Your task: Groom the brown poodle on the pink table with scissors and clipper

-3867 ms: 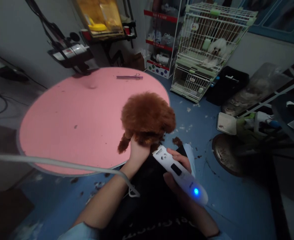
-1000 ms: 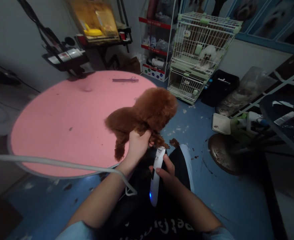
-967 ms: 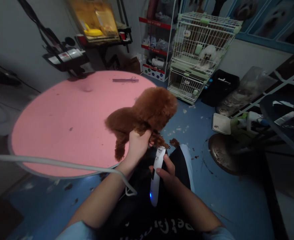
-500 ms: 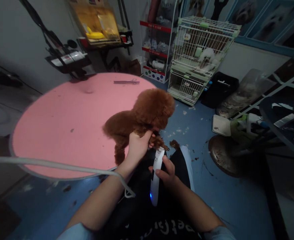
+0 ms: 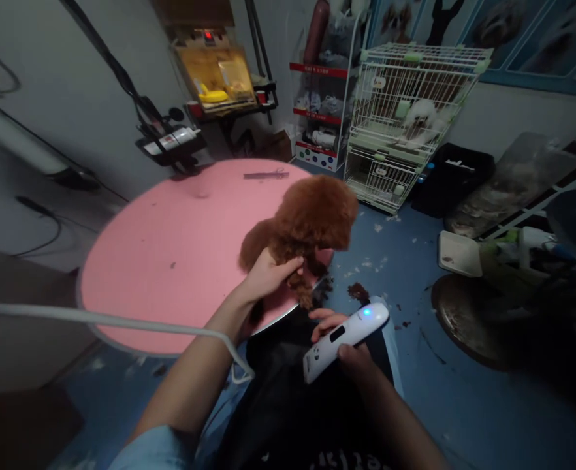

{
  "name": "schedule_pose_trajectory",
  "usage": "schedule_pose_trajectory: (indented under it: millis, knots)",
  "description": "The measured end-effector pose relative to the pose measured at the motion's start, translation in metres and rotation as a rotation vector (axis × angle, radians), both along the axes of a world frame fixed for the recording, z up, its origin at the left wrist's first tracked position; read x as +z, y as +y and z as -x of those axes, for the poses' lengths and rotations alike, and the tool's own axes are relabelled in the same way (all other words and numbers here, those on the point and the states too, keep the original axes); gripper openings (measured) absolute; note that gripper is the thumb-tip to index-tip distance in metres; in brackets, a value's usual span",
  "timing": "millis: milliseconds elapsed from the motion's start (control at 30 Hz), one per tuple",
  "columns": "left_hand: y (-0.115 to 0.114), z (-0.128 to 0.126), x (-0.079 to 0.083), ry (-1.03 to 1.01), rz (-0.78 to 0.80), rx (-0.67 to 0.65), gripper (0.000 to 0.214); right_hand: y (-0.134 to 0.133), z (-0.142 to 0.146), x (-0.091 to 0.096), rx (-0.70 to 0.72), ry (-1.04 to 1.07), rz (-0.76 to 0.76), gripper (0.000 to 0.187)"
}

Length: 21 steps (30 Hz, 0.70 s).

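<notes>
A curly brown poodle (image 5: 315,212) sits at the right edge of the round pink table (image 5: 170,261). My left hand (image 5: 268,273) is closed around one of its front legs, whose paw hangs out past the table edge. Over my lap, my right hand (image 5: 341,336) grips a white hair clipper (image 5: 349,339) with a lit blue light. The clipper's blade end points down and left, away from the paw. A black apron with white lettering covers my lap.
A comb and scissors (image 5: 266,174) lie at the table's far side. A grey cable (image 5: 121,320) crosses in front of my left forearm. Behind stand a shelf rack (image 5: 317,117) and a wire cage (image 5: 410,124) with a white dog. Cut hair (image 5: 358,292) lies beside my leg.
My right hand has drawn the clipper back from the paw and turned it, so its lit end now points up right. My left hand still holds the leg. The view has shifted.
</notes>
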State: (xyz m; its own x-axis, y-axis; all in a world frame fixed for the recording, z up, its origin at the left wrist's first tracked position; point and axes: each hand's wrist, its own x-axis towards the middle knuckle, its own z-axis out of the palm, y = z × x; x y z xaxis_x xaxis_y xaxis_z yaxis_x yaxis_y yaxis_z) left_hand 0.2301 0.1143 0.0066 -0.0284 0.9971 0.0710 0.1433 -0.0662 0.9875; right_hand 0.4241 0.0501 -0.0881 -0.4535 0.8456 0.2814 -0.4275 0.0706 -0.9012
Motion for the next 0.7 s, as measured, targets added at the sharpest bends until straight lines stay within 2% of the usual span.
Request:
schedule_pose_trajectory:
  millis: [100,167,200,267,367,467,533,633,700]
  knots:
    - [0.002,0.006,-0.006,0.003,0.034,0.000,0.028,0.011,0.016,0.012,0.151,-0.059,0.106,0.054]
    - [0.001,0.009,-0.014,-0.016,0.039,0.038,0.027,0.014,0.028,0.019,0.108,-0.152,0.108,0.042]
    - [-0.002,0.010,-0.019,-0.027,0.047,0.062,0.028,0.014,0.033,0.021,0.034,-0.191,0.077,0.033]
    - [-0.012,0.010,-0.028,-0.072,0.085,0.138,0.032,0.014,0.039,0.024,-0.158,-0.274,-0.049,0.019]
    - [-0.040,0.002,-0.036,-0.206,0.178,0.232,0.041,0.014,0.037,0.024,-0.374,-0.367,-0.334,0.015]
    - [-0.065,-0.013,-0.034,-0.253,0.284,0.106,0.041,0.017,0.032,0.017,-0.383,-0.425,-0.699,0.014]
    - [-0.070,-0.025,-0.028,-0.357,0.369,0.098,0.036,0.017,0.031,0.011,-0.353,-0.527,-0.876,0.012]
    - [-0.057,-0.039,-0.015,-0.587,0.464,0.286,0.023,0.016,0.031,0.004,-0.319,-0.737,-0.957,0.012]
    - [-0.044,-0.044,-0.007,-0.673,0.458,0.443,0.019,0.015,0.032,0.002,-0.268,-0.858,-0.978,0.011]
